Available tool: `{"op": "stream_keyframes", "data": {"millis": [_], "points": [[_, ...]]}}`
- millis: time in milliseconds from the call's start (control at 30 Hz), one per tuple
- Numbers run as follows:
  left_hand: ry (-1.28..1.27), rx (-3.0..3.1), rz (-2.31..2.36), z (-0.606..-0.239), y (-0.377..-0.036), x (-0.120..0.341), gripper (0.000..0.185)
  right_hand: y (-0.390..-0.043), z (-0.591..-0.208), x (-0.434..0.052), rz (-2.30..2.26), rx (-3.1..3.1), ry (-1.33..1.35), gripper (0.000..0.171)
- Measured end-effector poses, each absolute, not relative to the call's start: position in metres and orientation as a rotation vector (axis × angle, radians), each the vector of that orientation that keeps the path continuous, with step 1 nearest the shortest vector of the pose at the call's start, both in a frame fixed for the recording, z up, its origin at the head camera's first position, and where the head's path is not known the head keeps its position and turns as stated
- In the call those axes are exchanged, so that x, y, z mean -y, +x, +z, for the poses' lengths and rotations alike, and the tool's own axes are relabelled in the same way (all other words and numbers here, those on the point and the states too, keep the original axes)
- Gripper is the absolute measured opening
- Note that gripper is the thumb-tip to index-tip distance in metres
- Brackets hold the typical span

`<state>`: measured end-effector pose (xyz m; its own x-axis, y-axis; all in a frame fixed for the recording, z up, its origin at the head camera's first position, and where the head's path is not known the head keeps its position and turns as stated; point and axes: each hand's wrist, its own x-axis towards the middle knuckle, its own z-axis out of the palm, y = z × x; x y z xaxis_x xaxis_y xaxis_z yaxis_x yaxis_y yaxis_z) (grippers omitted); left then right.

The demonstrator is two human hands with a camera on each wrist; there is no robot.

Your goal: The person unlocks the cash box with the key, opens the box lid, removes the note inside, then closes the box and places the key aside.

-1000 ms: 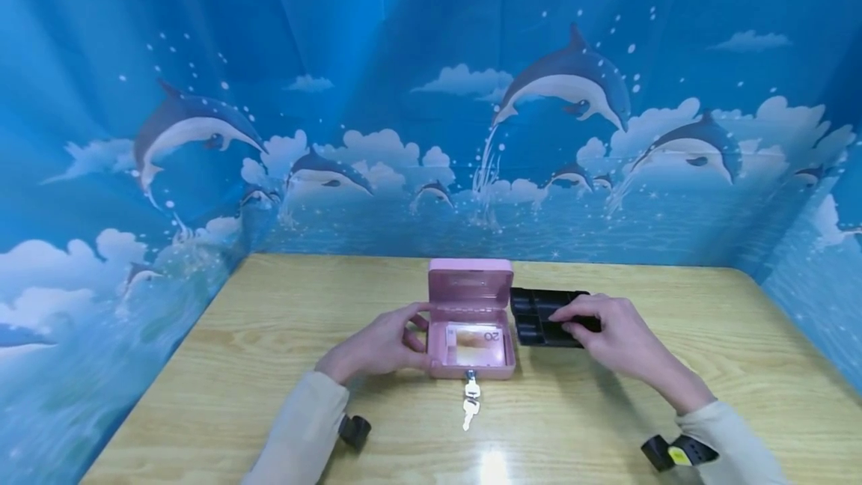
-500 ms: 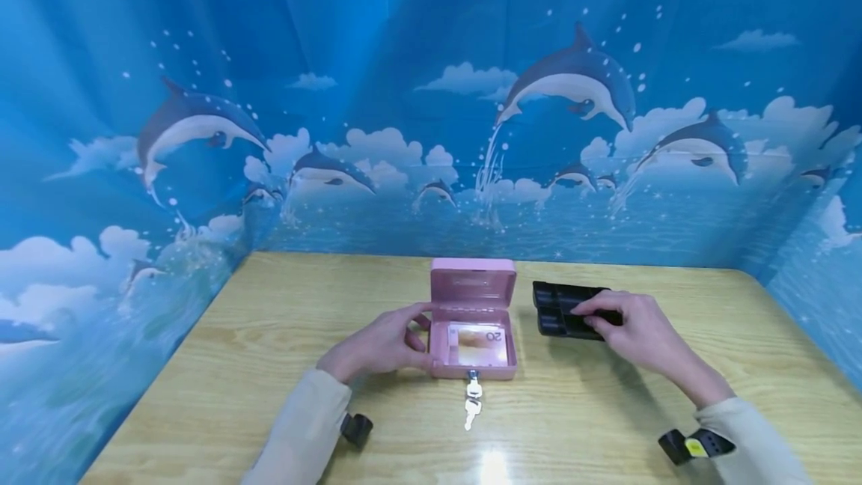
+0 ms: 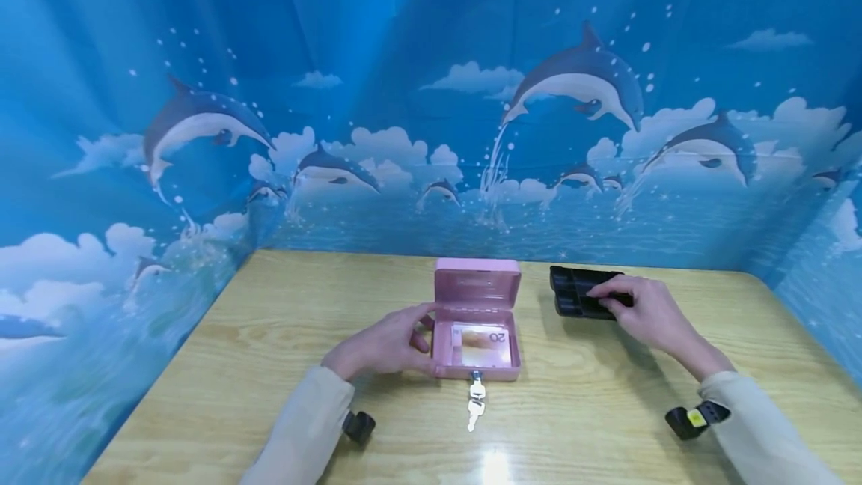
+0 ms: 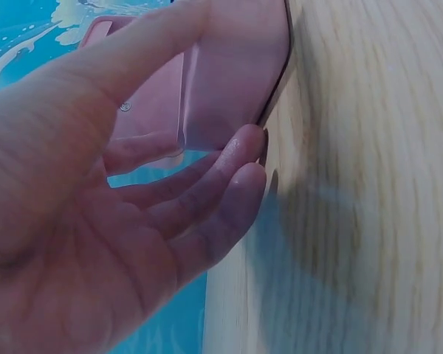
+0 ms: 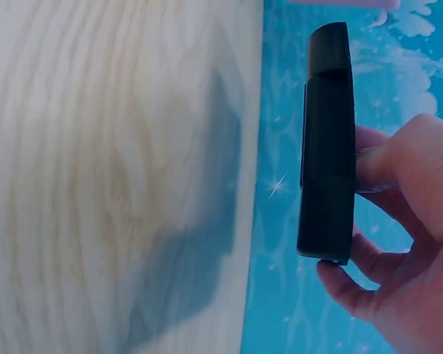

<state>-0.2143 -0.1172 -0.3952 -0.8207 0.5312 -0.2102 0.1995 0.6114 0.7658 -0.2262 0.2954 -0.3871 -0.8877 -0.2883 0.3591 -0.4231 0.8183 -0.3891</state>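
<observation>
A pink metal cash box [image 3: 498,375] stands on the table with its lid [image 3: 478,287] raised. Inside lie banknotes [image 3: 483,346], the top one marked 20. Two keys [image 3: 476,401] hang from the lock at the front. My left hand [image 3: 385,343] holds the box's left side, thumb near the front corner and fingers near the back. To the right of the box, my right hand [image 3: 652,314] pinches a black coin tray [image 3: 571,296] by its middle. In the right wrist view the tray [image 5: 328,162] is seen edge-on, lifted off the table, its shadow below.
The wooden table [image 3: 572,425] reaches back to a blue dolphin-print curtain [image 3: 377,96], which also hangs at both sides. Bare wood lies left of the box and in front of the tray.
My right hand has carried the coin tray away from the box, to the right and toward the back. My left hand keeps its hold on the box.
</observation>
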Motion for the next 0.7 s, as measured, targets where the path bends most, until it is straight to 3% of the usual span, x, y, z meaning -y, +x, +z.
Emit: {"op": "stream_keyframes", "data": {"millis": [700], "points": [[0.656,-2.367,1.104,-0.395,-0.218,0.118,0.099,-0.264,-0.409,-0.330,0.636,2.791,0.476,0.025]]}}
